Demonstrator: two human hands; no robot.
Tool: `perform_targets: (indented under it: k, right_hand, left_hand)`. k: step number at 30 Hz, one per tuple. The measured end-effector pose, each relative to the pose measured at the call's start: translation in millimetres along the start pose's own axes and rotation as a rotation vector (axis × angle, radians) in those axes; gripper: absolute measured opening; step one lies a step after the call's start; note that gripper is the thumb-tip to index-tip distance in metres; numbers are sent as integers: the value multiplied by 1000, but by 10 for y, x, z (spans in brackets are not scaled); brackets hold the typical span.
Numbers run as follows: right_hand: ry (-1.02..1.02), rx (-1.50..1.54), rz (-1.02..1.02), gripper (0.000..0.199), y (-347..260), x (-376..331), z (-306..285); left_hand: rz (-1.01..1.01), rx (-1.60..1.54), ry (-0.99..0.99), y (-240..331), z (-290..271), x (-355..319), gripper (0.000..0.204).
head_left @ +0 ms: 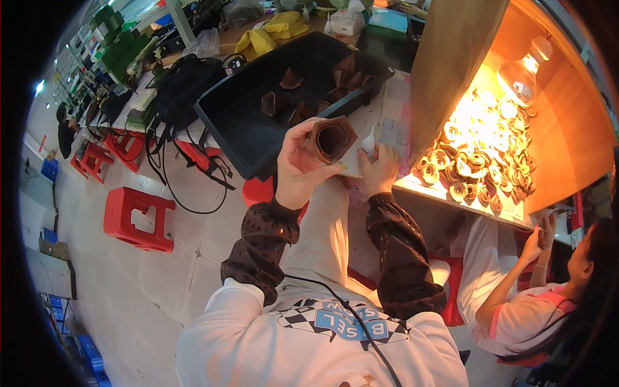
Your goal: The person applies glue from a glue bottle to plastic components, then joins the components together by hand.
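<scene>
A dark brown, faceted, leather-like cup (333,139) is held in the left grip (298,164), which is curled partway around it, thumb underneath and fingers along its left side, with the cup's mouth turned toward the viewer. Just right of the cup and apart from it, a small white pointed nozzle (369,143) is pinched in the nearly closed right grip (380,169); whatever lies below the nozzle is hidden by the fingers. The cup's walls look thin and would best be supported lightly, so that the folds are not crushed; should anything be dispensed, the tip would best be steadied near an edge and the outer faces kept clean. Beyond the left grip, more folded brown pieces (291,79) are contained in a black rectangular plastic tray (242,138), beside which a strip of pale worktop (392,106) is exposed. To the right of the right grip, curled ring-like pieces (474,168) are heaped in an open wooden box (574,122), lit by a clear glass bulb (518,80). Farthest off, beyond the tray, a crumpled yellow cloth (284,26) is seen.
</scene>
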State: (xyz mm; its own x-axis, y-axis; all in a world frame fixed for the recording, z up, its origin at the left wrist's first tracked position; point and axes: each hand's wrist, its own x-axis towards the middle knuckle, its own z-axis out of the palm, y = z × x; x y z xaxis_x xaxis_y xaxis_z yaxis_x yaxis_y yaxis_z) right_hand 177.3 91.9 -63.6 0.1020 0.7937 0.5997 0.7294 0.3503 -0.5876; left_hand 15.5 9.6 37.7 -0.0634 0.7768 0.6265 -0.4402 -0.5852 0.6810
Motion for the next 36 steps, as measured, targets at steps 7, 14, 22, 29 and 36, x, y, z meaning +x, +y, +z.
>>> perform_targets:
  k: [7,14,22,29,36]
  right_hand:
    - [55,-6,-51,30,16,2,4]
    - [1,24,27,36,-51,2,-37]
    - [124,58,-9,53,-82,-633,-569]
    - [-45,-55,237,40,292,-1743,-1150]
    - [-175,-122,417,35,553,-2338,-1187]
  left_hand:
    - [-220,199,-2,261,-43,-162,70]
    - [-355,315,3,445,-49,-250,68]
    - [-538,344,-15,437,20,-431,69]
    - [-643,441,-140,279,113,-539,68]
    - [-709,490,-208,173,226,-567,67]
